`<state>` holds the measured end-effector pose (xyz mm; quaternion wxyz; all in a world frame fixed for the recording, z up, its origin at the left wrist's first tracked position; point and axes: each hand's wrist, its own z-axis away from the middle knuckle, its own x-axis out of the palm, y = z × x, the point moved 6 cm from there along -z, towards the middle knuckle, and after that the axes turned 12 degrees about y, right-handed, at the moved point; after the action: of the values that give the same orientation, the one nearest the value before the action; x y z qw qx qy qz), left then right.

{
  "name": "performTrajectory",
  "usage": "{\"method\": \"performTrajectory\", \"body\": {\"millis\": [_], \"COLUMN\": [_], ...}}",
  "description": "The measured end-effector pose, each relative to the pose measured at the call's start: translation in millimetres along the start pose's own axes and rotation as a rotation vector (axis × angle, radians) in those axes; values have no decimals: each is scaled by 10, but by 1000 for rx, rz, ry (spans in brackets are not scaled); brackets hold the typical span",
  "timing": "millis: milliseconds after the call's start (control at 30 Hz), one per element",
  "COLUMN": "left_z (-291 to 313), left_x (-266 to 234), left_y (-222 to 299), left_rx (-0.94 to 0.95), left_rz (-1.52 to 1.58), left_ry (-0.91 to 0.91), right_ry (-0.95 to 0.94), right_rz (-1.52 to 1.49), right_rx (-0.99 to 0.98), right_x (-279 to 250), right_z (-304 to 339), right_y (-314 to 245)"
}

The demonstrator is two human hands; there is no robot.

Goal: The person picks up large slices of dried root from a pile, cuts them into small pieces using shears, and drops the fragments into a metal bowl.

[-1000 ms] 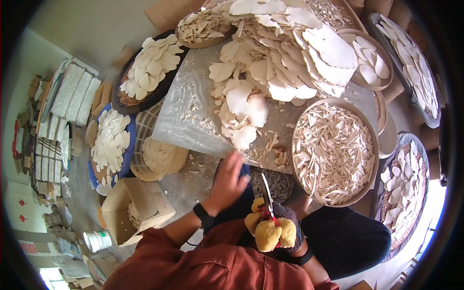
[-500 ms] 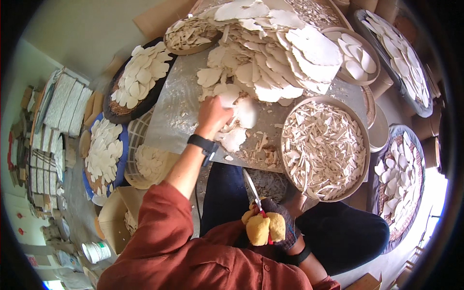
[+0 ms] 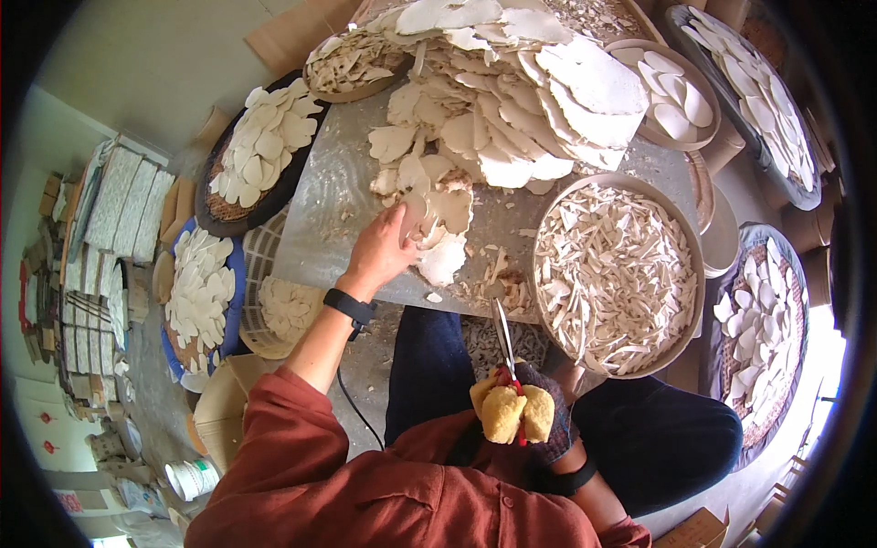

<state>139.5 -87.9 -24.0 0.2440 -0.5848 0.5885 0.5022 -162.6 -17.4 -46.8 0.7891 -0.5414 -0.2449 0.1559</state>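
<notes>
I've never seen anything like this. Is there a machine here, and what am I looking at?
There's no machine: these are a person's own hands, seen by a wide camera worn on the head, looking down, so straight edges bend. The bare left hand appears to pinch a thin, rounded, cream-coloured piece. The dark-gloved right hand holds a metal-bladed, scissors-like tool with yellow padding. On the grey tabletop lies a big heap of flat, cream-coloured sheets; a round tan tray holds pale strips.

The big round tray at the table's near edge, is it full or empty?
Full: pale strips hide the whole bottom of the round tray.
</notes>
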Motion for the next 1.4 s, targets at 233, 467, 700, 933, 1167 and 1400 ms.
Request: {"method": "performTrajectory", "body": {"millis": [233, 467, 700, 933, 1167, 1400], "left_z": [50, 702, 1060, 1073, 1088, 854], "left_x": [-247, -176, 208, 220, 230, 246], "left_y": [-444, 874, 1379, 1453, 1370, 1304], "left_rx": [-364, -865, -774, -733, -828, -734], "left_rz": [543, 1409, 1315, 1255, 1263, 1272], "left_ry": [252, -261, -91, -149, 4, -157], "right_ry": [-22, 121, 131, 75, 148, 196], "right_rz": [240, -120, -246, 373, 274, 71], "right_rx": [-170, -72, 78, -232, -431, -257], "right_x": [-26, -135, -156, -295, -220, -295], "right_z": [2, -59, -54, -5, -15, -14], "right_y": [84, 434, 396, 362, 201, 538]}}
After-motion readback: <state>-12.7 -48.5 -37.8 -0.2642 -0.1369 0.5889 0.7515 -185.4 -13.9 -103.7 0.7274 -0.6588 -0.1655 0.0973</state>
